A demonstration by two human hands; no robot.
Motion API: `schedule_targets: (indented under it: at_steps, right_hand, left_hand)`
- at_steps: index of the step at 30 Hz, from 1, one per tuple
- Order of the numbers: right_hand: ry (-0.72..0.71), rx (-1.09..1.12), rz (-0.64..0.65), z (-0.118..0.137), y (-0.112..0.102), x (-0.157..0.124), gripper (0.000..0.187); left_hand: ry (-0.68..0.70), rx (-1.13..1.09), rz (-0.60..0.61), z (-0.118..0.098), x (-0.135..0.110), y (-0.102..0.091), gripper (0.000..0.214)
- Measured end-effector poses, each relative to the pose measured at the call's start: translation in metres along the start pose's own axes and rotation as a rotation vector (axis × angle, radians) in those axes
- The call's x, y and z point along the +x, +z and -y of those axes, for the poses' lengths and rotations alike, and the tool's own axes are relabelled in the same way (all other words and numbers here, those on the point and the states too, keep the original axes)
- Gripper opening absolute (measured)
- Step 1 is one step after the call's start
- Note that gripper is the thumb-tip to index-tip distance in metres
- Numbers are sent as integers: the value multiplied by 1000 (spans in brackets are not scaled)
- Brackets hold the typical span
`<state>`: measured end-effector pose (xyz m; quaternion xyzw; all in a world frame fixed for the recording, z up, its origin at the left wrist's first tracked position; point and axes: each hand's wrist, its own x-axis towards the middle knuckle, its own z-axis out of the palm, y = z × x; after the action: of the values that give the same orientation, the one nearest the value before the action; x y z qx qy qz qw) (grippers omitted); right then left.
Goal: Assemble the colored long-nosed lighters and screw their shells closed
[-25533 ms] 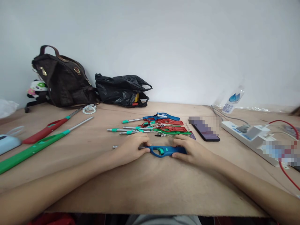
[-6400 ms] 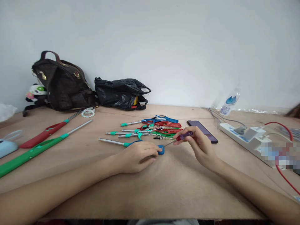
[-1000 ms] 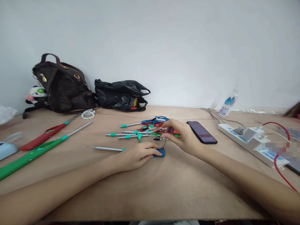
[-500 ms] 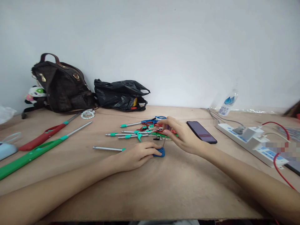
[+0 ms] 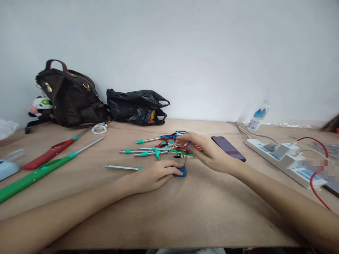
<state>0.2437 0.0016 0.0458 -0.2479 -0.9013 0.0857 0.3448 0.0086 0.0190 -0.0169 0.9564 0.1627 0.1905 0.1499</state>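
Observation:
Flat on the table, my left hand (image 5: 157,174) is closed over a blue long-reach lighter (image 5: 181,172), hiding most of its body. A metal tube (image 5: 122,167) with a teal collar comes out on the left side of that hand and seems to belong to the same lighter. My right hand (image 5: 209,151) has its fingers around the reddish-purple handle of a screwdriver (image 5: 188,147). The thin shaft stands nearly upright, its tip at the blue end of the lighter. Just behind both hands lies a pile of lighter parts (image 5: 150,153) in red, green and blue with loose wires.
A green lighter (image 5: 39,178) and a red lighter (image 5: 50,154) lie at left, near a bead bracelet (image 5: 99,129). Behind are a dark backpack (image 5: 74,95) and a black plastic bag (image 5: 135,106). To the right are a phone (image 5: 227,148), a power strip (image 5: 286,160) with cables and a bottle (image 5: 259,115).
The fingers of my right hand have shifted around the screwdriver, so more of its handle shows. My left hand and the blue lighter have stayed in place.

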Motion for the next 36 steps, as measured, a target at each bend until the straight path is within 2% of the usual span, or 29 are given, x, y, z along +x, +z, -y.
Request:
schedule_targets:
  at_steps: [2, 4, 6, 9, 13, 16, 20, 26, 29, 32, 34, 36]
  right_hand:
    - [-23, -4, -25, -3, 1, 0, 25]
    - [-35, -98, -85, -6, 4, -2, 15]
    - [-47, -208, -124, -7, 5, -3, 14]
    - [-29, -220, -67, -4, 2, -2, 19]
    - [1, -54, 17, 0, -6, 1, 27]
    - [-3, -114, -30, -5, -2, -1, 14]
    - [-15, -268, -86, -8, 3, -3, 18]
    - [45, 39, 16, -1, -1, -1, 20]
    - [19, -89, -37, -5, 3, -2, 11]
    - [-21, -272, -69, -7, 4, -3, 16]
    - [-17, -249, -26, -5, -1, -2, 19]
    - [-2, -117, 34, -3, -5, 0, 28]
  left_hand:
    - [2, -3, -3, 0, 0, 0, 34]
    - [4, -5, -8, 0, 0, 0, 34]
    - [4, -3, -8, 1, 0, 1, 35]
    - [0, 0, 4, 1, 0, 1, 35]
    - [-8, 14, 14, 1, 0, 2, 34]
    - [-9, 14, 12, 1, 0, 1, 34]
    - [1, -1, 4, 1, 0, 1, 34]
    - [-6, 10, 11, 1, 1, 1, 34]
    - [-1, 9, 8, 1, 0, 1, 34]
    - [-5, 5, 6, 1, 0, 1, 34]
    - [-4, 3, 2, 1, 0, 1, 34]
    - [-4, 2, -6, 1, 0, 1, 33]
